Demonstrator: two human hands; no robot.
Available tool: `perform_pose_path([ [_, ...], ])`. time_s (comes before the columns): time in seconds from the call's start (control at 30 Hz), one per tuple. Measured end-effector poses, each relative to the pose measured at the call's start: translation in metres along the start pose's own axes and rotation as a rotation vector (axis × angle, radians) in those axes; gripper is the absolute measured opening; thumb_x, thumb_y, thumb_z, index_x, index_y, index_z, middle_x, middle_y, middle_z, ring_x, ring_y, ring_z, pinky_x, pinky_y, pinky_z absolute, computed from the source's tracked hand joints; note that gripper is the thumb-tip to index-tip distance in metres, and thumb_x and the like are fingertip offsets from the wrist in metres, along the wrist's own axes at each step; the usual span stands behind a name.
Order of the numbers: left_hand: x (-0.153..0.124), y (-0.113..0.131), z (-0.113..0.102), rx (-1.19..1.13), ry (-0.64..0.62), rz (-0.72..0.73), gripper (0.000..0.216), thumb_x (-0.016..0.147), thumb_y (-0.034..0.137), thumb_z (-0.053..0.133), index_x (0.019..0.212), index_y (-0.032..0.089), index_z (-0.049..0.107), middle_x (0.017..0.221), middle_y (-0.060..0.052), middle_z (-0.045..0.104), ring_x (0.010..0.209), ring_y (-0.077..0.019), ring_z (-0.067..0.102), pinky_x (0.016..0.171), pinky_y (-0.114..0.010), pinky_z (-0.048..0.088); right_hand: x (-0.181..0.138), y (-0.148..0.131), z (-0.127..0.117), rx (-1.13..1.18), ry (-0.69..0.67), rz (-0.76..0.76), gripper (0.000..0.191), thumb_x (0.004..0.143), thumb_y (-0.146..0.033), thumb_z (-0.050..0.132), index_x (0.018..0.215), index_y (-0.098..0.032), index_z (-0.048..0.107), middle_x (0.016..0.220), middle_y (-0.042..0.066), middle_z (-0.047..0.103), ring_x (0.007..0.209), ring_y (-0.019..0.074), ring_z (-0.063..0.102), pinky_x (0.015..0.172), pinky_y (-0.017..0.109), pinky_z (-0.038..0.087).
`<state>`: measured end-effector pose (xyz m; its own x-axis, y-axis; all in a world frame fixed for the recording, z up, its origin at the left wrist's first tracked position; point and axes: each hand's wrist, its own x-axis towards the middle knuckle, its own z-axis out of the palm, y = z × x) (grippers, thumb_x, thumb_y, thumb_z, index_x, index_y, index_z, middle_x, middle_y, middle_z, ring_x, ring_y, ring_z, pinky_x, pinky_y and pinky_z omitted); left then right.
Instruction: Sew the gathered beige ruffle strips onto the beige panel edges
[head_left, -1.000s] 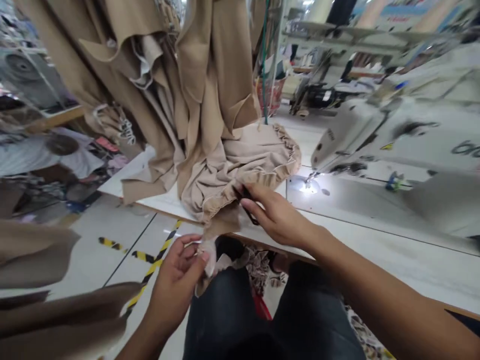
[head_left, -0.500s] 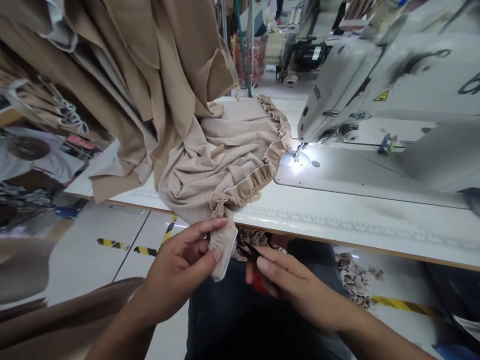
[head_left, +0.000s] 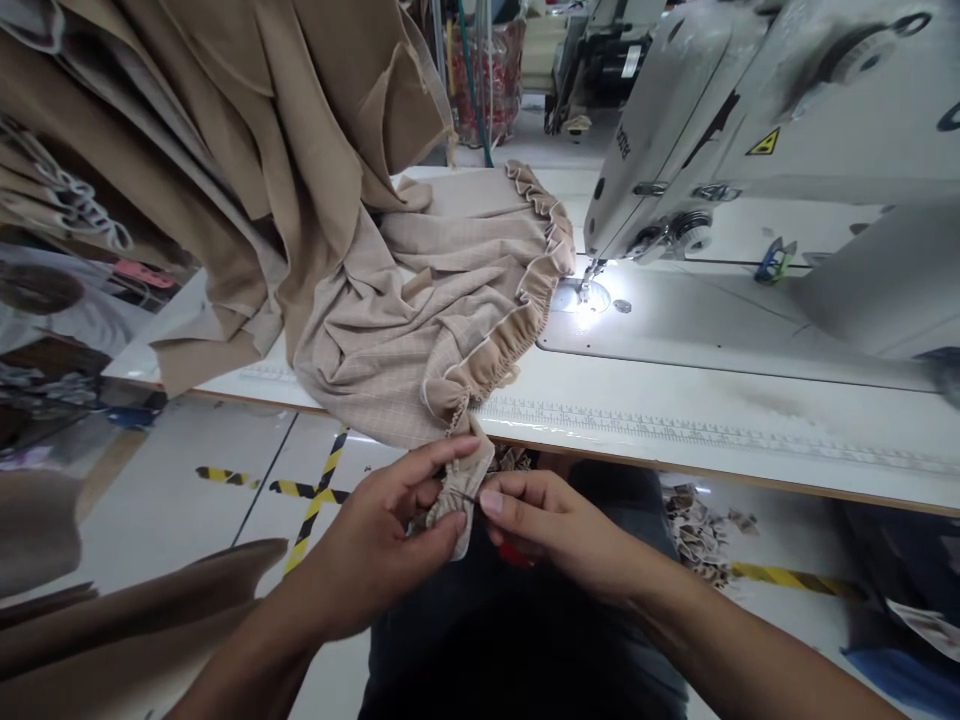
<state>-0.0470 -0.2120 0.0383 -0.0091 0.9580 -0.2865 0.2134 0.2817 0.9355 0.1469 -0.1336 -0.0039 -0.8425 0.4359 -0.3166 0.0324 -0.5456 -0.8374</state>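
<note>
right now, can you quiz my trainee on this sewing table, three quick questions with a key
1. True or false: the left hand pinches the gathered end of the beige cloth hanging off the table.
2. The right hand holds: A a ruler, B small red-handled snips, C nothing.
3. Which side of the cloth is the sewing machine on?
Key: 1 true; 2 B; 3 right.

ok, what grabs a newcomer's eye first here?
At bottom centre, the left hand pinches the gathered waistband end hanging off the table, while the right hand holds a thin dark tool to it. Behind, the beige garment lies beside a sewing machine lit at the needle; tan garments hang upper left.
</note>
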Motion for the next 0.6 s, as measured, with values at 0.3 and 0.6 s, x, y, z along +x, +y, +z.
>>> perform_pose_path([
  [0.3,0.005,-0.003,0.002,-0.185,-0.096,-0.062,0.062,0.091,0.027,0.073,0.15,0.032,0.053,0.074,0.005,0.053,0.063,-0.0069,0.046,0.058,-0.014,0.042,0.0,0.005,-0.008,-0.015,0.003,0.06,0.052,0.089,-0.067,0.068,0.08,-0.017,0.06,0.063,-0.005,0.044,0.055,0.0081,0.032,0.052,0.024,0.024],
  [0.6,-0.055,-0.042,-0.054,0.023,-0.218,-0.173,0.079,0.088,0.032,0.075,0.157,0.045,0.039,0.075,0.005,0.065,0.073,-0.0147,0.064,0.074,-0.027,0.056,-0.008,-0.025,-0.015,-0.333,-0.02,-0.038,0.048,0.087,-0.065,0.071,0.092,-0.017,0.07,0.08,0.002,0.063,0.068,0.0127,0.051,0.062,0.027,0.039],
])
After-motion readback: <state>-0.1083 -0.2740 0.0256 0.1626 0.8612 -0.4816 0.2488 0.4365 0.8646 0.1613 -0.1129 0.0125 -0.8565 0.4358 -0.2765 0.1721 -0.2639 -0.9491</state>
